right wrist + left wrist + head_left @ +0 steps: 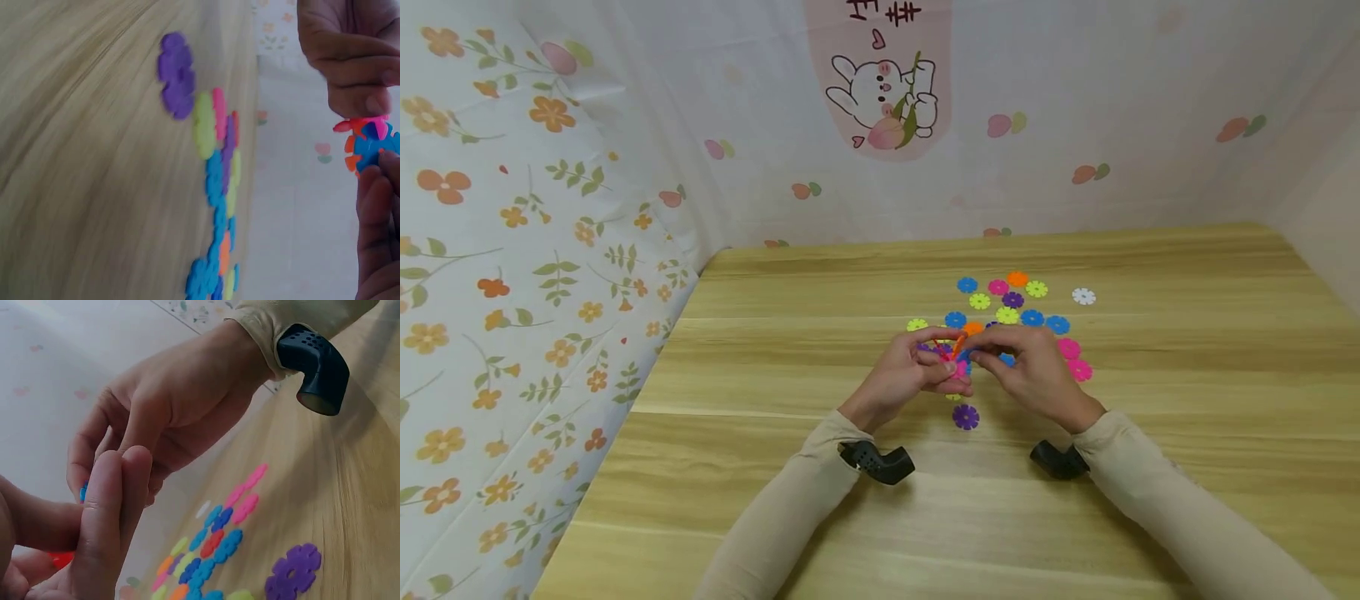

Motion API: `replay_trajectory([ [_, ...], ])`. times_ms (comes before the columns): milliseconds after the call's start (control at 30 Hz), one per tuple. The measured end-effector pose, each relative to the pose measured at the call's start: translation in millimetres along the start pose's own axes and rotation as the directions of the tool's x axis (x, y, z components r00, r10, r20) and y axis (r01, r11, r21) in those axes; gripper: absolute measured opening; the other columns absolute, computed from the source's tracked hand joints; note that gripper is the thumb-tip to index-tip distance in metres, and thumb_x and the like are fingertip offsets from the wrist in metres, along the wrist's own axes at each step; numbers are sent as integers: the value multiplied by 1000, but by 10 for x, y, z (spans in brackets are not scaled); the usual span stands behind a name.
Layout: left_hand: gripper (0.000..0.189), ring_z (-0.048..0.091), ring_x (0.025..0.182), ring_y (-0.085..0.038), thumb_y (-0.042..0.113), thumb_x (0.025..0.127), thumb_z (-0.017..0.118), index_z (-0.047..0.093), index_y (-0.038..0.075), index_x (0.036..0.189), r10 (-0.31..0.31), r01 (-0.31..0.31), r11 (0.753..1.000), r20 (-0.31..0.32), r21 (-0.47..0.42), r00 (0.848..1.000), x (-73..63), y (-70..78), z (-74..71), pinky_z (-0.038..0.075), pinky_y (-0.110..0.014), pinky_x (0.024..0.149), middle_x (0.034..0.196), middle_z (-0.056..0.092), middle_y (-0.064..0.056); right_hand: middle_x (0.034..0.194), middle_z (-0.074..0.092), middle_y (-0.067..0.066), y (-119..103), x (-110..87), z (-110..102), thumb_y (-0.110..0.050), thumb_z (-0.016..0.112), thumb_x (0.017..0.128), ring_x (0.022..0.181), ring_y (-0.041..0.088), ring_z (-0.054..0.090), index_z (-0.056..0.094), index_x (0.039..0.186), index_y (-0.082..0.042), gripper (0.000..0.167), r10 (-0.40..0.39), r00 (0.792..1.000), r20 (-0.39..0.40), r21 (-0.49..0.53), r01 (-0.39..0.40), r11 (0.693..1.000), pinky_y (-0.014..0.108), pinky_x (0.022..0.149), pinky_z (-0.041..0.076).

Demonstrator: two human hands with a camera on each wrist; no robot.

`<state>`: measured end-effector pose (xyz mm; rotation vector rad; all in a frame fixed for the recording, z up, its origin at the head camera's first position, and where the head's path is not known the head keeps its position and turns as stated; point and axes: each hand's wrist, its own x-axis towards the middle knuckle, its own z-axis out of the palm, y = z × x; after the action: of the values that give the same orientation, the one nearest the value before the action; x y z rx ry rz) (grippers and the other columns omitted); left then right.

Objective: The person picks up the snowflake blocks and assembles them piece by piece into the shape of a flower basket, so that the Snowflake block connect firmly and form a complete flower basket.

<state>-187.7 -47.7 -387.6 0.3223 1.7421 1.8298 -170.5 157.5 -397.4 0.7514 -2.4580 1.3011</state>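
Observation:
My left hand (898, 371) pinches a small cluster of notched plastic flower discs. Pink (377, 127) and orange (351, 156) pieces show in the right wrist view, with a red bit (61, 559) behind the left fingers in the left wrist view. Close on its right, my right hand (1030, 371) pinches a blue disc (369, 149) between thumb and fingers. That blue disc lies against the orange and pink pieces, held up above the table. How deep its slots sit in theirs is hidden by the fingers.
Loose flower discs lie spread on the wooden table (760, 350) behind and around the hands. A purple disc (966, 417) lies nearest me, a white one (1083, 296) at the far right and pink ones (1079, 370) beside my right hand. A printed cloth (737, 100) hangs behind.

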Motion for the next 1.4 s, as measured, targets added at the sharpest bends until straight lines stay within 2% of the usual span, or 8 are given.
replay_trajectory([
  [200,47,75,99,-36,-2,100,51,46,13,144,-40,42,999,43,-32,998,22,-98,-90,59,-39,91,87,70,-12,100,77,11,168,8,-69,0,70,91,79,20,74,74,107,-5,17,136,981,141,42,-143,989,20,74,60],
  [333,48,73,106,-38,-4,101,50,37,7,145,-39,42,998,52,-56,998,-7,-150,-178,59,-38,91,92,54,-7,101,76,12,249,15,-209,0,70,91,75,18,69,72,108,-2,18,228,949,219,-114,-207,972,21,68,56],
  [533,49,73,106,-37,-5,100,52,32,0,145,-22,25,997,39,-67,999,-19,-159,-231,58,-39,91,101,51,-8,98,75,12,304,42,-259,-7,78,84,86,24,66,74,103,-1,19,250,922,297,-412,-112,904,42,78,59],
  [733,46,74,102,-35,-4,100,52,43,8,145,20,-21,1000,45,7,999,3,-150,-199,61,-36,86,98,50,-6,97,74,10,331,57,-133,-12,81,83,89,28,67,75,101,-6,20,233,916,327,-524,-30,851,46,83,59],
  [1000,43,76,92,-27,10,103,55,49,14,145,19,-21,995,12,96,1000,5,-134,-186,61,-37,87,102,60,-16,87,69,7,367,129,-147,-6,81,81,80,21,58,74,100,-4,20,304,880,366,-403,-144,904,38,74,55],
  [1100,44,76,88,-22,12,103,55,47,11,146,33,-35,996,20,86,999,4,-131,-184,61,-34,84,102,62,-15,84,69,5,389,122,-181,-1,78,82,77,17,57,75,91,-6,11,280,882,380,-335,-151,930,33,72,53],
  [1200,45,76,89,-18,10,102,55,44,7,145,47,-47,997,8,60,999,4,-123,-175,61,-38,90,100,61,-10,82,68,1,393,103,-219,5,74,84,74,14,54,73,83,-11,15,241,884,400,-267,-139,954,27,68,50],
  [1400,40,68,90,-11,3,100,57,46,5,138,44,-43,999,-37,31,998,25,-125,-157,59,-42,95,109,57,-6,83,66,3,295,78,-279,6,65,91,71,14,56,65,89,-10,16,222,882,415,-137,-181,974,23,65,50],
])
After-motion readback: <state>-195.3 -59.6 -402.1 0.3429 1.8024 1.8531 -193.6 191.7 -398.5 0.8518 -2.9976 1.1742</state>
